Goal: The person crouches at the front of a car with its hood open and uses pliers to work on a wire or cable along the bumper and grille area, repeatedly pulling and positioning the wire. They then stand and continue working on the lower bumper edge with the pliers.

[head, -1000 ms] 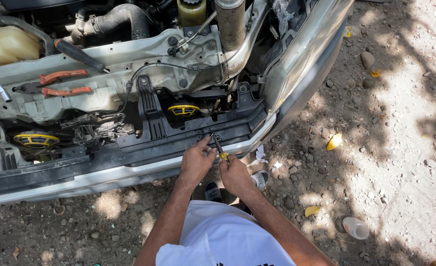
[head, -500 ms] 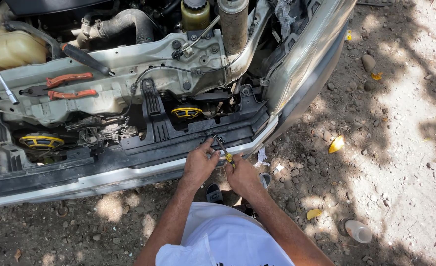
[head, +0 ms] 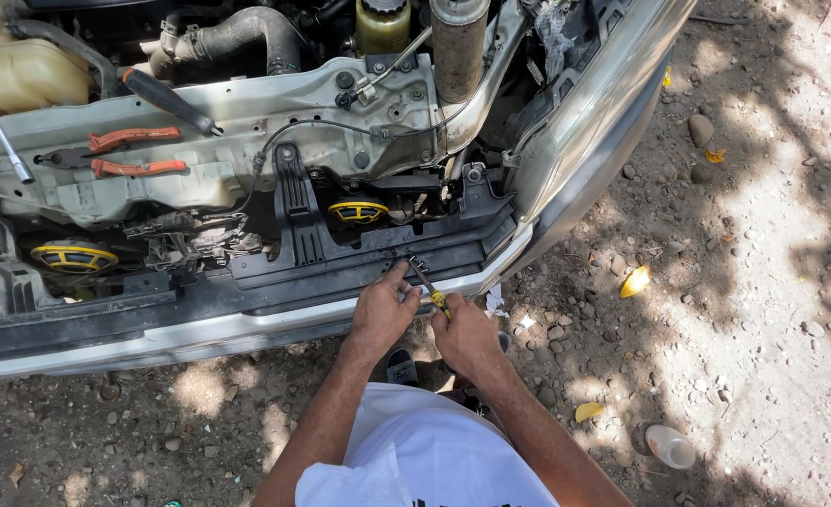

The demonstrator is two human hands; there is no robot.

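Both hands unmoved: right hand (head: 467,330) gripping screwdriver (head: 427,284), left hand (head: 384,310) (fingers curled) against black panel (head: 340,272).

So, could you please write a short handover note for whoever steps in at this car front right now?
Left hand: fingers rest on the black plastic panel at the car's front, beside the tool tip.
Right hand: grips a yellow-handled screwdriver, its tip at a fastener on that panel.
Nearby: orange-handled pliers lie on the upper crossmember, unused.
Done: hood area open, tool placed.
Left: the panel is in place; whether the fastener is loose cannot be told.
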